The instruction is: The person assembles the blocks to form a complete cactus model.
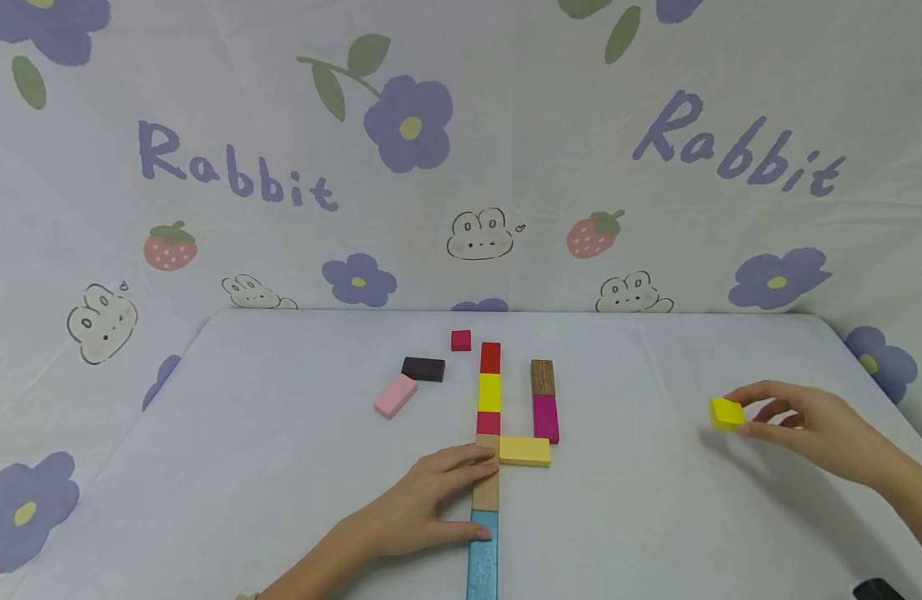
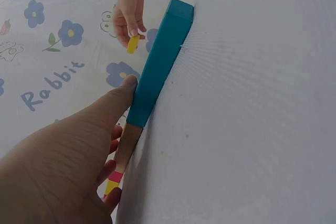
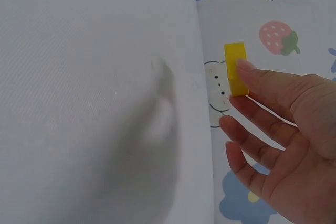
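Observation:
My left hand (image 1: 416, 508) rests against a straight row of blocks, its fingers fairly straight. Its thumb touches the long blue block (image 1: 483, 554) and its fingertips lie on the wood-coloured block (image 1: 486, 492). Farther up the row are a small crimson block (image 1: 488, 423), a bright yellow block (image 1: 489, 392) and a red block (image 1: 491, 358). Off to the right, above the table, my right hand (image 1: 814, 425) pinches a small yellow block (image 1: 727, 413) between thumb and finger. In the right wrist view that yellow block (image 3: 235, 61) is held upright, with the other fingers loosely curled.
Right of the row lie a pale yellow block (image 1: 524, 452), a magenta block (image 1: 546, 418) and a brown wood-grain block (image 1: 543, 377). On its left are a pink block (image 1: 396, 397), a black block (image 1: 423, 369) and a crimson cube (image 1: 461, 340). A dark object (image 1: 877, 590) shows at bottom right.

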Demonstrator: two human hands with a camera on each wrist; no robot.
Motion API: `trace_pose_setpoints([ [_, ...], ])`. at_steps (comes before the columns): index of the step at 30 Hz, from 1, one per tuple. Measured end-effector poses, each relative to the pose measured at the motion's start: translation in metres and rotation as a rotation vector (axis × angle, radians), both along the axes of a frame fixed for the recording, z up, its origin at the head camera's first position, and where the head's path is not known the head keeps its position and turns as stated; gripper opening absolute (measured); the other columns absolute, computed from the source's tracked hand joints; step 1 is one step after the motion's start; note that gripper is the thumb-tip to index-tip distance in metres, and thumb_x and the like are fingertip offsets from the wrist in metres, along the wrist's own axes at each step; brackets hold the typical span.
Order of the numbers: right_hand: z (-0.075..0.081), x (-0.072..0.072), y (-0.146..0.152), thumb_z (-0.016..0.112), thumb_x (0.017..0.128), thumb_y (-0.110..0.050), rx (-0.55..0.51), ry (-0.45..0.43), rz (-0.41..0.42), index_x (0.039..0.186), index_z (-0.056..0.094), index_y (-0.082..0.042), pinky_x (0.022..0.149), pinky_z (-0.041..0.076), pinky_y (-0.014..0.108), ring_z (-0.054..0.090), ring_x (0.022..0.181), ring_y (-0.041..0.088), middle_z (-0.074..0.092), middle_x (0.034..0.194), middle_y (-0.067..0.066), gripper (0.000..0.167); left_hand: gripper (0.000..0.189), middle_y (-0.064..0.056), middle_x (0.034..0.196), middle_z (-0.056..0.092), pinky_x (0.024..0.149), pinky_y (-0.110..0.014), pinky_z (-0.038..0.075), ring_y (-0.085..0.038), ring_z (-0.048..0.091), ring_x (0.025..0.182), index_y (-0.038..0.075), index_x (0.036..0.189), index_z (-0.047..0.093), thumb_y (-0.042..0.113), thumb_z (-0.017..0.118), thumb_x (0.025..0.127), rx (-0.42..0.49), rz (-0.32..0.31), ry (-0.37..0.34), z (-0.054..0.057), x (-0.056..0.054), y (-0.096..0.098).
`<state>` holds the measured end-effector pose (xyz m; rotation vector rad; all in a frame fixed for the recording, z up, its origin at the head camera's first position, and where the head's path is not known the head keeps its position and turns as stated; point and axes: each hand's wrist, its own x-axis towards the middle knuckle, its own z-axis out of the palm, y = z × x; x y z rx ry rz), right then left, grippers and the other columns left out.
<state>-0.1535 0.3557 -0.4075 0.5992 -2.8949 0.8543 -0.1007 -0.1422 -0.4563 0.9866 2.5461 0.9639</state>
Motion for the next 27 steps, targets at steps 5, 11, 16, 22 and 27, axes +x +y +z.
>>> trace_pose_setpoints([
  [5, 0.006, -0.009, -0.012, 0.083, 0.091, -0.011, -0.003, -0.005, 0.013, 0.122, 0.074, -0.012, 0.07, 0.056, 0.02, 0.061, 0.086, -0.008, 0.069, 0.113, -0.022, 0.032, 0.072, 0.006, 0.167, 0.04, 0.124, -0.052, 0.037, -0.02, 0.037, 0.153, 0.023, 0.159, 0.051, 0.047, 0.076, 0.096, -0.011, 0.007, -0.007, 0.001, 0.001, 0.0],
  [11, 0.014, -0.016, -0.028, 0.081, 0.093, -0.013, -0.005, -0.023, 0.033, 0.124, 0.073, -0.009, 0.072, 0.056, 0.02, 0.06, 0.087, -0.007, 0.075, 0.119, 0.012, 0.032, 0.072, 0.006, 0.167, 0.04, 0.124, -0.053, 0.038, -0.02, 0.037, 0.153, 0.024, 0.159, 0.05, 0.046, 0.076, 0.096, -0.007, 0.006, -0.011, 0.002, 0.001, 0.0],
  [16, 0.019, -0.024, -0.042, 0.081, 0.094, -0.012, 0.0, -0.029, 0.041, 0.125, 0.073, -0.007, 0.073, 0.056, 0.021, 0.061, 0.089, -0.005, 0.074, 0.121, 0.015, 0.032, 0.072, 0.006, 0.167, 0.04, 0.123, -0.053, 0.038, -0.02, 0.037, 0.153, 0.024, 0.159, 0.05, 0.046, 0.076, 0.096, -0.003, 0.005, -0.011, 0.002, 0.001, 0.0],
  [22, 0.023, -0.034, -0.057, 0.08, 0.096, -0.016, 0.013, -0.068, 0.039, 0.128, 0.071, -0.006, 0.076, 0.056, 0.021, 0.065, 0.094, 0.009, 0.073, 0.125, 0.016, 0.035, 0.072, 0.006, 0.167, 0.04, 0.123, -0.052, 0.038, -0.02, 0.037, 0.153, 0.024, 0.159, 0.05, 0.047, 0.076, 0.096, -0.002, 0.005, -0.008, 0.001, 0.001, 0.0],
  [27, 0.027, -0.039, -0.069, 0.079, 0.097, -0.018, -0.009, -0.085, 0.044, 0.129, 0.071, -0.005, 0.076, 0.056, 0.022, 0.067, 0.099, 0.023, 0.072, 0.126, 0.017, 0.036, 0.072, 0.006, 0.167, 0.04, 0.124, -0.053, 0.037, -0.02, 0.037, 0.153, 0.024, 0.159, 0.05, 0.047, 0.076, 0.096, 0.0, 0.002, -0.004, 0.001, 0.001, 0.0],
])
